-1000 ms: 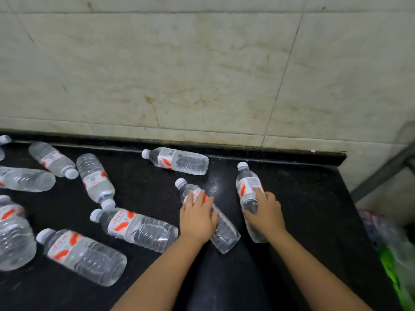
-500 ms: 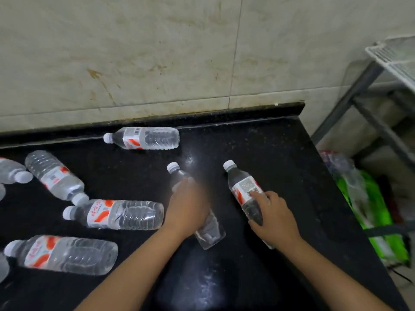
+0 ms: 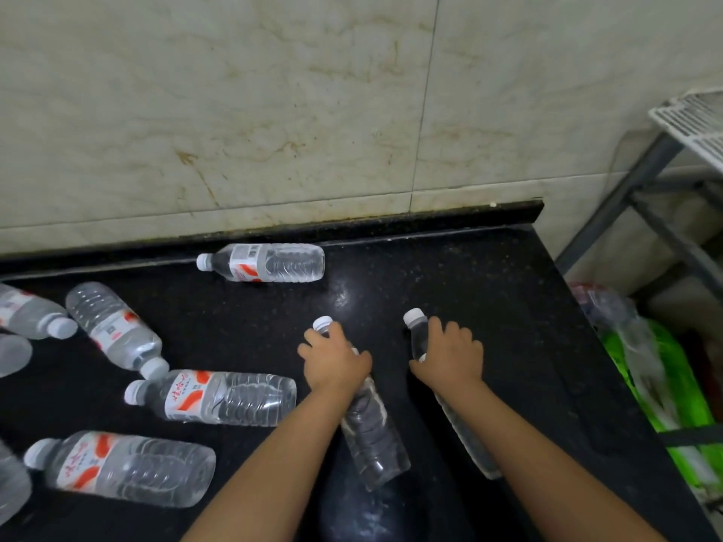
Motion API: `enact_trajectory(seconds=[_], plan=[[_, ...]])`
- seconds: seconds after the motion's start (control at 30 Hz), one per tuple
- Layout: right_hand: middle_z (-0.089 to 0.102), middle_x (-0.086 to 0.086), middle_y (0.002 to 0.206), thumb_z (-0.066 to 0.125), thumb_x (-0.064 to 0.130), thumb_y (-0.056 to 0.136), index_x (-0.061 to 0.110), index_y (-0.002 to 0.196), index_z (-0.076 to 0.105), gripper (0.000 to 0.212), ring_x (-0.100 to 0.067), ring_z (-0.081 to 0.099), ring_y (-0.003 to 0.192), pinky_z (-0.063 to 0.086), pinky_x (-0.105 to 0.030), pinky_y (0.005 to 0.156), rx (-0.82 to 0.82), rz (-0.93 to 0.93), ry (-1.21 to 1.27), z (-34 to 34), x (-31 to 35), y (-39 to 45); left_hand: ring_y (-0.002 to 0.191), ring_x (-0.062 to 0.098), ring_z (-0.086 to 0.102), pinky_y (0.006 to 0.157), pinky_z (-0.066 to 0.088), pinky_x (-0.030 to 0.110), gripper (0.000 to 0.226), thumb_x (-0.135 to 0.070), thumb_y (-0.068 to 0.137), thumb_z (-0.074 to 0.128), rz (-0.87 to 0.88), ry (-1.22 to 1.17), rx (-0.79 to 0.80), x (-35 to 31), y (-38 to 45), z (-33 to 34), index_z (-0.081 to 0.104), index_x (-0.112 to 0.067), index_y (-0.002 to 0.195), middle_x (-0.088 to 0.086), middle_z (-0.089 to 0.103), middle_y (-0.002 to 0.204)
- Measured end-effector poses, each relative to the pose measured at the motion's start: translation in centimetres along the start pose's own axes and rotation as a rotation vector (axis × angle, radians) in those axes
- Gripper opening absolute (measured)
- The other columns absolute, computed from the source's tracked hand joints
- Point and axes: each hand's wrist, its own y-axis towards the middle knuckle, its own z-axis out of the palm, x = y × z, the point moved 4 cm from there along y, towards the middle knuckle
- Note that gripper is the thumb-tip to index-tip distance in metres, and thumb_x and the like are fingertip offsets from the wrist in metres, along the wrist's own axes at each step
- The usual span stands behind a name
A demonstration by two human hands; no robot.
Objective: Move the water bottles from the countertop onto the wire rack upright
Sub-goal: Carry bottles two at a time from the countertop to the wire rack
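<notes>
black speckled countertop [image 3: 489, 291] w/ clear ribbed plastic bottles lying flat. left hand [image 3: 336, 361] grips left bottle [image 3: 371, 436], right hand [image 3: 450, 356] grips right bottle [image 3: 465, 436], both caps pointing away toward wall, long axes near parallel. white wire rack [image 3: 692, 123] far right.

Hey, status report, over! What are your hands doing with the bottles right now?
Left hand gripping one bottle, right hand gripping another bottle. Both low over countertop. Wire rack to the right, path open.

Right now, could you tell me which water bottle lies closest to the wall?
The lone water bottle along the countertop's back edge, cap pointing left. The others lie nearer the person, two under the hands.
</notes>
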Motion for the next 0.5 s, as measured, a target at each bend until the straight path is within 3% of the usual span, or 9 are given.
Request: enact_trajectory(seconds=[0.13, 0.2, 0.27, 0.37, 0.43, 0.5], plan=[[0.052, -0.014, 0.116, 0.068, 0.041, 0.074, 0.011, 0.119, 0.042, 0.060, -0.029, 0.052, 0.106, 0.045, -0.037, 0.084, -0.101, -0.015, -0.023, -0.8, 0.1, -0.7, 0.118, 0.036, 0.037, 0.090, 0.044, 0.037, 0.055, -0.029, 0.085, 0.058, 0.029, -0.043, -0.015, 0.1, 0.0, -0.1, 0.036, -0.008, 0.130, 0.019, 0.032, 0.133], [0.062, -0.013, 0.084, 0.086, 0.043, 0.044, 0.009, 0.097, 0.056, 0.070, -0.027, 0.061, 0.073, 0.050, -0.035, 0.056, -0.219, -0.061, -0.069, -1.6, 0.4, -1.9, 0.118, 0.034, 0.038, 0.091, 0.044, 0.036, 0.053, -0.027, 0.084, 0.058, 0.141, -0.091, -0.040, -0.1, -0.6, -0.5, 0.039, -0.012, 0.131, 0.015, 0.034, 0.133], [0.059, -0.009, 0.066, 0.089, 0.041, 0.025, 0.012, 0.090, 0.053, 0.079, -0.024, 0.058, 0.054, 0.045, -0.030, 0.041, -0.321, -0.093, -0.055, -2.4, 0.5, -3.6, 0.120, 0.031, 0.039, 0.092, 0.043, 0.034, 0.054, -0.024, 0.083, 0.060, 0.311, -0.139, -0.096, -0.7, -1.9, -1.0, 0.043, -0.015, 0.134, 0.012, 0.037, 0.134], [0.058, -0.012, 0.069, 0.090, 0.035, 0.033, 0.013, 0.097, 0.046, 0.081, -0.027, 0.058, 0.056, 0.047, -0.030, 0.042, -0.438, -0.093, -0.010, -4.0, -0.6, -6.3, 0.119, 0.035, 0.045, 0.090, 0.046, 0.040, 0.057, -0.019, 0.078, 0.068, 0.613, -0.107, -0.214, -2.6, -4.7, -2.3, 0.050, -0.013, 0.132, 0.016, 0.044, 0.133], [0.058, -0.018, 0.072, 0.089, 0.028, 0.043, 0.008, 0.101, 0.043, 0.077, -0.033, 0.058, 0.058, 0.049, -0.034, 0.044, -0.521, -0.057, 0.074, -5.5, -2.1, -8.0, 0.097, 0.044, 0.060, 0.068, 0.056, 0.044, 0.058, -0.012, 0.061, 0.082, 0.851, -0.026, -0.299, -4.3, -6.7, -2.9, 0.064, -0.006, 0.116, 0.024, 0.059, 0.115], [0.056, -0.023, 0.075, 0.075, 0.028, 0.062, 0.006, 0.103, 0.038, 0.060, -0.039, 0.057, 0.061, 0.050, -0.038, 0.049, -0.600, -0.018, 0.191, -7.2, -3.9, -9.7, 0.079, 0.044, 0.066, 0.051, 0.056, 0.038, 0.059, -0.009, 0.047, 0.088, 0.985, 0.046, -0.348, -5.9, -8.3, -3.7, 0.068, -0.003, 0.103, 0.026, 0.065, 0.100]])
